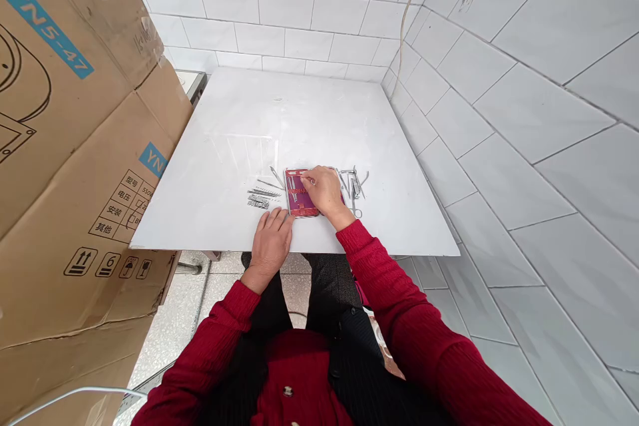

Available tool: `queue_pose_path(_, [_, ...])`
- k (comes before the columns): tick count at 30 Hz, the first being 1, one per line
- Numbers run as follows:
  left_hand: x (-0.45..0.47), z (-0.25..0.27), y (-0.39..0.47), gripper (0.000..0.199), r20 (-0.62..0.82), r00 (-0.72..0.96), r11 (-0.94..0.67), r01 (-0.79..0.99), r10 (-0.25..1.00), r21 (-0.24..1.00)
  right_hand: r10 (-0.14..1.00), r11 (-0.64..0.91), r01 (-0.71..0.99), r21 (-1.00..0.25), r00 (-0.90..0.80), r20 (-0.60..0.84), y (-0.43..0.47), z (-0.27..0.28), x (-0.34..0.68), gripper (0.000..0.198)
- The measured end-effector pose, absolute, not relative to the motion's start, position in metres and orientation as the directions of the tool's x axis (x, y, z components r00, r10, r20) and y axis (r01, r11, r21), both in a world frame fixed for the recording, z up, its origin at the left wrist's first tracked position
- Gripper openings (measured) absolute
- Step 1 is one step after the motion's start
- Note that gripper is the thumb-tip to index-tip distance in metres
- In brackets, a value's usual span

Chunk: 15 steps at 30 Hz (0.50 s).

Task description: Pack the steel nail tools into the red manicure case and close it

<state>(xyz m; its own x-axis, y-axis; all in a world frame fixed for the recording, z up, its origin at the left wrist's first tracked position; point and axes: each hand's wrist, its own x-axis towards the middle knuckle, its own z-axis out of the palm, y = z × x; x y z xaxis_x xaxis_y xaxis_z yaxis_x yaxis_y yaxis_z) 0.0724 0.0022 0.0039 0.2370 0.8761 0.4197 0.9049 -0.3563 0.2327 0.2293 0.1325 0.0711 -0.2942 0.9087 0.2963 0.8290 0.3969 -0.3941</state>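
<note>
Nearest the camera: red sweater [294,379], one button visible at the front, two sleeves reaching forward over a white desk [324,106]. Dark vest [359,359] worn over it.

Container 1: one manicure case [310,202], purple and red inside, lying unfolded near the front edge of the desk, between the two hands. Contents: at least two slim silvery tools [293,184] in its left panel, at an orange band; right panel mostly covered by the right hand [324,192], contents not countable.

Right hand: above the case, thumb and forefinger brought together at the left panel; cannot tell whether anything is pinched. Left hand [273,239]: palm down at the desk edge, fingers extended and relaxed, gripping nothing, tips just beside the case's lower left corner.

Loose, left of case: several thin metal tools [264,192], at least three, exact count unclear. Loose, right of case: one pair of scissors [357,213], ring handles toward the person, among overlapping metal implements [355,185], too small to count.

Container 2: cardboard carton [100,146], far left, two blue labels, four handling symbols in a row.
</note>
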Motion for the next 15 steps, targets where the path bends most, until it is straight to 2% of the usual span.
queue_pose_path(6, [0.072, 0.002, 0.003, 0.039, 0.429, 0.238, -0.352, 0.913, 0.871, 0.207, 0.883, 0.47, 0.791, -0.391, -0.428, 0.194, 0.123, 0.071, 0.213, 0.025])
queue_pose_path(10, [0.071, 0.0, 0.003, 0.038, 0.434, 0.24, -0.352, 0.915, 0.868, 0.198, 0.847, 0.527, 0.778, -0.34, -0.514, 0.136, 0.121, 0.08, 0.192, 0.025])
queue_pose_path(15, [0.071, 0.002, 0.003, 0.039, 0.429, 0.246, -0.361, 0.908, 0.869, 0.211, 0.864, 0.503, 0.812, -0.297, -0.478, 0.157, 0.128, 0.087, 0.199, 0.026])
